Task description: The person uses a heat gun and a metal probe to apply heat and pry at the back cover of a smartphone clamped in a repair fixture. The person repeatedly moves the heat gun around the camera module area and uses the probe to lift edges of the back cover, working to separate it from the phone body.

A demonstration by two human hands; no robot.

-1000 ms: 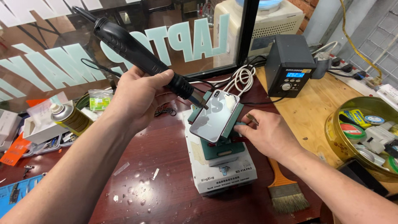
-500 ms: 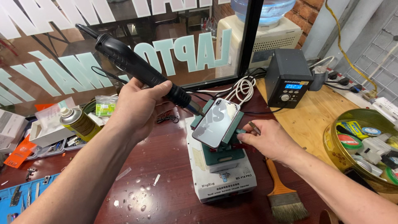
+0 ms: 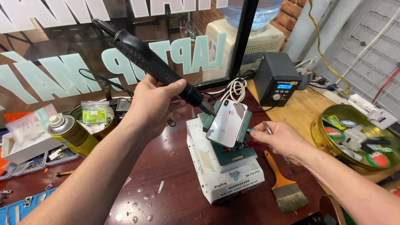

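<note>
On dark red bench [image 3: 166, 166] by glass: left hand [image 3: 152, 104] gripping hot-air wand [image 3: 154, 68], right hand [image 3: 279, 139] pinching tweezers [image 3: 267, 127].

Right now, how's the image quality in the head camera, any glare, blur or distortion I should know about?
Head view: sharp overall, no motion blur on the left hand or right hand. The phone back is mirror-bright with reflections. The glass pane behind shows reflections. The wide lens bends the edges, so the forearms look stretched. Lighting is even and shadows are soft on the dark tabletop.
</note>
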